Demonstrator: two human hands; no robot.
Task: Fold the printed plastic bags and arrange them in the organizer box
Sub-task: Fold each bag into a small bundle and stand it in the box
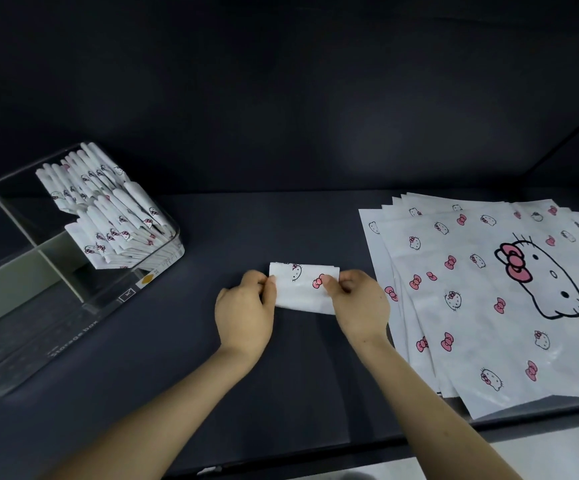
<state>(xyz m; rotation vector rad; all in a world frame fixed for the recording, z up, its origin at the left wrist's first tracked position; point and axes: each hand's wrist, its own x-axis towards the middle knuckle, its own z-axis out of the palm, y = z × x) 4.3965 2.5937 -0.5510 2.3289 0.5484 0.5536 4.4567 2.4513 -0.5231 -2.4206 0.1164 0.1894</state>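
A small folded white bag (301,289) printed with cat faces and pink bows lies at the middle of the dark table. My left hand (246,310) pinches its left edge, and my right hand (357,306) pinches its right edge with thumb on top. A clear organizer box (73,278) stands at the left. Its far right compartment holds several folded bags (108,209) leaning in rows. A fanned stack of flat printed bags (495,292) lies at the right.
The dark table (211,237) runs back to a dark wall. The box's near compartments, split by clear dividers, hold nothing. The table's front edge is at the bottom, with a pale floor (558,455) beyond it at the lower right.
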